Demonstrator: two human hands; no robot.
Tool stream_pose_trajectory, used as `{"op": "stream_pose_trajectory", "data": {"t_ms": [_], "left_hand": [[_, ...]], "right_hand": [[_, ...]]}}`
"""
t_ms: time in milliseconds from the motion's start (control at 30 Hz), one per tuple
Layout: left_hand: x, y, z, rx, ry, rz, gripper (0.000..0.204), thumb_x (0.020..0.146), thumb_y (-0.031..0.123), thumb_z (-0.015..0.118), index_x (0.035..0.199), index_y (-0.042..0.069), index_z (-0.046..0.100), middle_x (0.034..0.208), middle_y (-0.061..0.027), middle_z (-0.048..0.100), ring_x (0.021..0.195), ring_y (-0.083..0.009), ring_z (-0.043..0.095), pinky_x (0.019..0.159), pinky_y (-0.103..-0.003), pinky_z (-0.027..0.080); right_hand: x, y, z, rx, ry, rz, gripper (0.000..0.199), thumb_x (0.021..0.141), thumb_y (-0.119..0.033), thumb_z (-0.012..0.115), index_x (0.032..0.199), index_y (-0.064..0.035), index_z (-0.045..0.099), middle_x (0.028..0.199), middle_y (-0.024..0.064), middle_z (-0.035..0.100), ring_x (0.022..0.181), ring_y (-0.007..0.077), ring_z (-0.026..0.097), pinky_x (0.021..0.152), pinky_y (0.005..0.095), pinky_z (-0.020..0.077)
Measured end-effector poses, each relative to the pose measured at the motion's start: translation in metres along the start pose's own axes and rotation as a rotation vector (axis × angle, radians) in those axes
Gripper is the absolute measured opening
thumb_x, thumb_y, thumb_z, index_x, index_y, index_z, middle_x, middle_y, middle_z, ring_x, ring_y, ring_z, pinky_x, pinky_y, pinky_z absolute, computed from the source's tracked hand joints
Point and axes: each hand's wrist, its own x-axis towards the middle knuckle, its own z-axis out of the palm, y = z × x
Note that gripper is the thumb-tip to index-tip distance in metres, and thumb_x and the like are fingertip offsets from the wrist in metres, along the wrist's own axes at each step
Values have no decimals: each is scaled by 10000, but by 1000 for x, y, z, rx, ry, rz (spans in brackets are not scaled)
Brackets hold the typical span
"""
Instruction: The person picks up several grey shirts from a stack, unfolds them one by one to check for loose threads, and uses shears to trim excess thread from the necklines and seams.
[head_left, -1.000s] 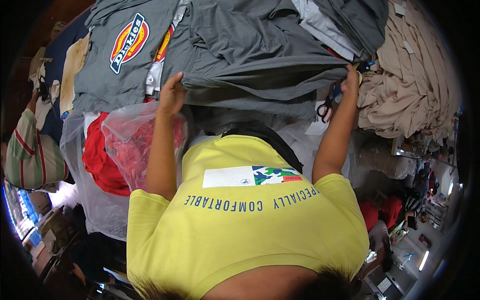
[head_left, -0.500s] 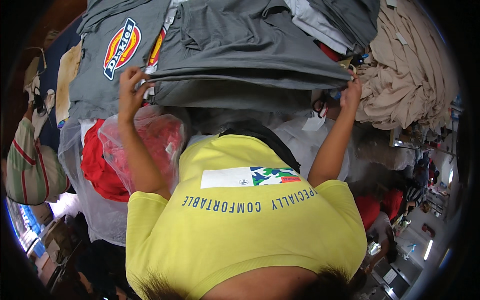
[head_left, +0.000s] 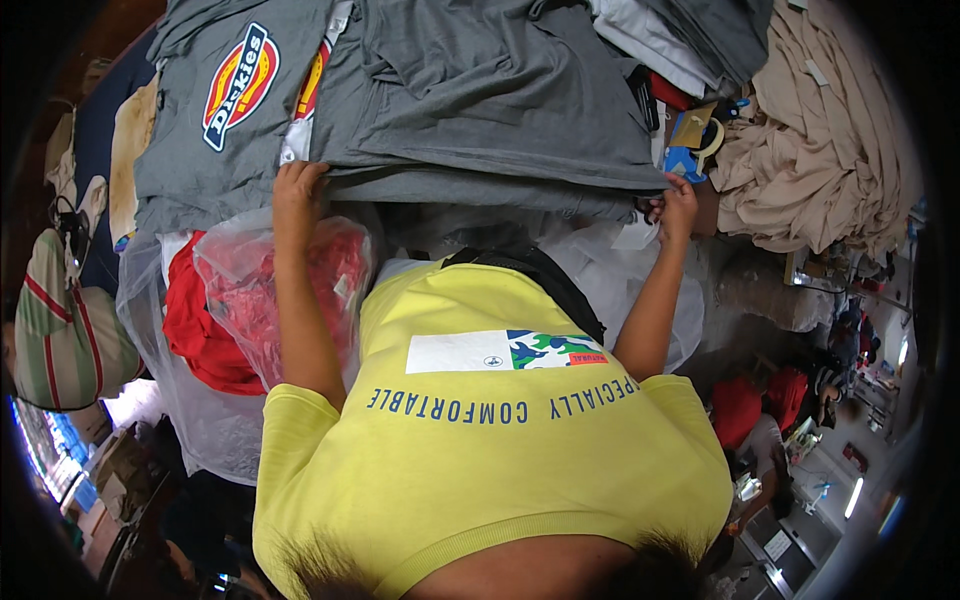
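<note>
A grey T-shirt (head_left: 490,110) lies spread in front of me, its hem running along the near side of the table. My left hand (head_left: 297,205) is closed on the left end of that hem, fingertips pressed together. At the other end, my right hand (head_left: 677,208) pinches the hem's right corner. Another layer of grey cloth shows just below the hem. To the left lies a grey shirt (head_left: 175,165) with a large red, yellow and blue printed emblem. Between the two shirts, part of a similar print and a white strip (head_left: 296,142) peek out.
Beige cloth (head_left: 820,140) is heaped at the right. A tape roll (head_left: 711,142) sits beside it, near my right hand. White cloth (head_left: 640,50) lies at the upper right. Below my left hand are red garments in a clear plastic bag (head_left: 350,250). A striped bag (head_left: 75,325) stands far left.
The raised, gaping hem has come down flatter onto the table. My left hand has shifted right and slightly down; my right hand has moved left and slightly down. Both keep the hem.
</note>
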Motion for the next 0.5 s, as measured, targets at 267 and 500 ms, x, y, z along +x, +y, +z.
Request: {"op": "stream_pose_trajectory", "data": {"t_ms": [267, 500], "left_hand": [[53, -5, -25, -405, -76, 70, 189, 734, 171, 681, 830, 39, 584, 1027, -65, 533, 956, -219, 506, 889, -304, 359], [84, 42, -24, -1106, -295, 38, 158, 855, 167, 572, 819, 14, 571, 975, -54, 571, 1049, -162, 490, 947, -325, 338]], "right_hand": [[73, -52, 1, 914, -178, 168, 386, 775, 9, 584, 1139, -58, 471, 1085, 108, 493, 956, 208, 533, 788, 344, 456], [-38, -109, 169, -52, -597, -591, 187, 845, -190, 613, 975, -56, 613, 979, 38, 605, 886, 130, 559, 803, 261, 437]]}}
